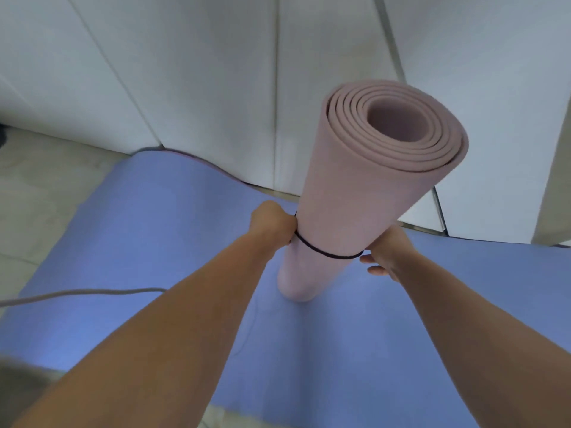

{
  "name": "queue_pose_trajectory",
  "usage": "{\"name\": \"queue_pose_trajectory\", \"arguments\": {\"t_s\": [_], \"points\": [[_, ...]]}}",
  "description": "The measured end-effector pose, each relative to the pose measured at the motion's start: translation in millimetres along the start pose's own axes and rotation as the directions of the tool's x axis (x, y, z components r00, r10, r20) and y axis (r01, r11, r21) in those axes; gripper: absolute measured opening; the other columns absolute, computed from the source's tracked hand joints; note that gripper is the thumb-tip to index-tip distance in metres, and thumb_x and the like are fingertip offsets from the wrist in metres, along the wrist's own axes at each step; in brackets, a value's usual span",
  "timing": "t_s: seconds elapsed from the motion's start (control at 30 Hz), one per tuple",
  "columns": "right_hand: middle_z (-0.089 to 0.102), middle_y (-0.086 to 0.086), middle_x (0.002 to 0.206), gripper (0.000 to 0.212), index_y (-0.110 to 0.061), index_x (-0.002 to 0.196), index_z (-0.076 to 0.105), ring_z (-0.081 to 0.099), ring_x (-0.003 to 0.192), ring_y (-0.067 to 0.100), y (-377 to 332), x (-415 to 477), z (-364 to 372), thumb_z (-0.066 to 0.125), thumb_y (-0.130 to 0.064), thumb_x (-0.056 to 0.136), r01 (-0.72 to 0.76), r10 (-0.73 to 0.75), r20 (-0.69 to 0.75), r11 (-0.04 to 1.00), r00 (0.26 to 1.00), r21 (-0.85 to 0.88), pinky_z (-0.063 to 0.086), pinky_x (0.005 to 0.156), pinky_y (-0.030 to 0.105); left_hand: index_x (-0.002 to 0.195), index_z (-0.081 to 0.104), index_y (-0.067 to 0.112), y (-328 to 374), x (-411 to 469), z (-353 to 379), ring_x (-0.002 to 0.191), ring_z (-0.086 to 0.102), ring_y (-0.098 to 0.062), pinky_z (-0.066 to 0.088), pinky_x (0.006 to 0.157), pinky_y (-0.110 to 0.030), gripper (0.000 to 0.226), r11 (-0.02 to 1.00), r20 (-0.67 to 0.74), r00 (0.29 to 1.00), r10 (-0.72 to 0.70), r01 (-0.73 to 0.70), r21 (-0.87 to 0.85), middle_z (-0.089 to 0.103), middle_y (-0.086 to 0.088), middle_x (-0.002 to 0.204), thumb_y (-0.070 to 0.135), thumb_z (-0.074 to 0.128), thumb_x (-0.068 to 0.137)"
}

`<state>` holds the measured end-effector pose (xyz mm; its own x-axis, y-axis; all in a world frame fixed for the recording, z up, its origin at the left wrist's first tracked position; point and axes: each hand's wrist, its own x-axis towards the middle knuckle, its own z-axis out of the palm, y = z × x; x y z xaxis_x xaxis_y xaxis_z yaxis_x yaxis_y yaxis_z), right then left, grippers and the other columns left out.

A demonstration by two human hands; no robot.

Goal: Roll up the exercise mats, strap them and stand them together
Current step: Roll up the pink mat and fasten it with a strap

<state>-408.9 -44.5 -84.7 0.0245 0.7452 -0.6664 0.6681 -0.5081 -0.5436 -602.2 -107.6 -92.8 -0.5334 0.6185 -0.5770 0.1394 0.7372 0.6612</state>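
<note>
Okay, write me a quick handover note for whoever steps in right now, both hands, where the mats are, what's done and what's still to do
Left hand: closed on the black strap at the left side of the pink rolled mat.
Right hand: steadying the roll at its right side by the strap; exact grip on the strap cannot be told.
Pink mat: rolled, standing upright on the blue mat, strap looped around its lower half.
Blue mat: flat and unrolled on the floor, far edge bunched against the white wall.
Grey cord lies across the blue mat's left part.
Done: pink mat rolled, strap around it.
Left: settle the strap, roll and strap the blue mat, stand both together.
</note>
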Motion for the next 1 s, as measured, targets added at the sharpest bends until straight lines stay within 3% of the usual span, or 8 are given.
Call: {"name": "queue_pose_trajectory", "arguments": {"t_s": [0.17,0.27,0.33,0.43,0.67,0.8,0.9,1.0], "points": [[0.066,0.008,0.111,0.023,-0.009,0.112,0.057,0.070,0.073,0.017,22.3,17.2,25.4,0.044,-0.017,0.095,-0.009,0.009,0.002,1.000,1.000,-0.009,0.050,0.048,0.025,0.060,0.044,0.009,-26.5,20.3,15.6,0.082,0.073,-0.034,0.057,0.065,-0.037,0.024,0.999,-0.025,1.000,0.002,-0.002,0.034,0.063,-0.017,0.073,0.003,0.058,0.077],[0.068,0.008,0.107,0.024,-0.008,0.110,0.060,0.071,0.074,0.019,22.0,15.0,28.7,0.043,-0.016,0.094,-0.034,0.032,0.038,0.999,0.999,0.039,0.052,0.047,0.026,0.070,0.056,0.002,-31.6,18.7,11.5,0.085,0.074,-0.033,0.055,0.071,-0.033,0.010,0.992,0.013,0.998,-0.067,0.068,-0.108,0.071,-0.020,0.085,-0.002,0.060,0.079],[0.069,0.011,0.100,0.024,-0.004,0.102,0.065,0.072,0.078,0.026,22.3,3.4,22.8,0.043,-0.011,0.093,-0.062,0.050,0.080,0.987,0.996,0.150,0.059,0.055,0.033,0.090,0.065,-0.007,-30.6,9.6,4.2,0.088,0.073,-0.028,0.059,0.086,-0.035,0.006,0.952,0.125,0.988,-0.088,0.120,-0.283,0.072,-0.020,0.097,-0.005,0.064,0.085],[0.072,0.021,0.096,0.021,0.007,0.098,0.066,0.074,0.081,0.034,27.2,-11.3,13.3,0.049,0.002,0.087,-0.084,0.044,0.112,0.923,0.993,0.375,0.061,0.077,0.044,0.108,0.063,-0.018,-27.7,-12.7,-6.9,0.096,0.070,-0.030,0.058,0.086,-0.031,0.020,0.874,0.212,0.976,-0.044,0.140,-0.465,0.069,-0.025,0.107,-0.007,0.058,0.092],[0.073,0.026,0.085,0.020,0.019,0.095,0.061,0.074,0.071,0.036,36.7,-18.3,20.7,0.051,0.016,0.078,-0.127,0.115,0.055,0.887,0.992,0.445,0.061,0.077,0.041,0.091,0.061,-0.003,-15.4,-32.9,-12.4,0.075,0.075,-0.034,0.060,0.084,-0.046,0.005,0.930,0.166,0.966,-0.200,0.240,-0.277,0.073,-0.024,0.090,-0.005,0.064,0.088],[0.074,0.021,0.084,0.019,0.017,0.097,0.065,0.074,0.065,0.026,38.8,-9.5,25.8,0.056,0.009,0.082,-0.097,0.097,0.017,0.922,0.995,0.374,0.060,0.084,0.043,0.092,0.062,0.001,-15.5,-27.8,-7.8,0.072,0.071,-0.030,0.059,0.068,-0.034,0.009,0.940,0.151,0.976,-0.157,0.194,-0.280,0.067,-0.019,0.084,-0.006,0.062,0.086],[0.073,0.015,0.072,0.017,0.015,0.094,0.066,0.071,0.056,0.022,44.4,-0.4,30.2,0.058,0.005,0.083,-0.078,0.095,-0.038,0.947,0.995,0.311,0.059,0.086,0.044,0.086,0.058,-0.002,-22.9,-20.7,5.7,0.076,0.065,-0.028,0.062,0.069,-0.042,0.002,0.957,0.146,0.982,-0.117,0.151,-0.246,0.063,-0.015,0.083,-0.003,0.058,0.088],[0.071,0.014,0.071,0.012,0.010,0.086,0.066,0.069,0.054,0.022,51.8,6.3,39.1,0.056,0.005,0.084,-0.092,0.106,-0.034,0.958,0.994,0.272,0.060,0.083,0.044,0.074,0.048,0.006,-37.1,-14.3,19.8,0.082,0.068,-0.035,0.061,0.075,-0.050,0.016,0.975,0.104,0.988,-0.116,0.133,-0.180,0.058,-0.013,0.078,-0.003,0.055,0.084]]}}
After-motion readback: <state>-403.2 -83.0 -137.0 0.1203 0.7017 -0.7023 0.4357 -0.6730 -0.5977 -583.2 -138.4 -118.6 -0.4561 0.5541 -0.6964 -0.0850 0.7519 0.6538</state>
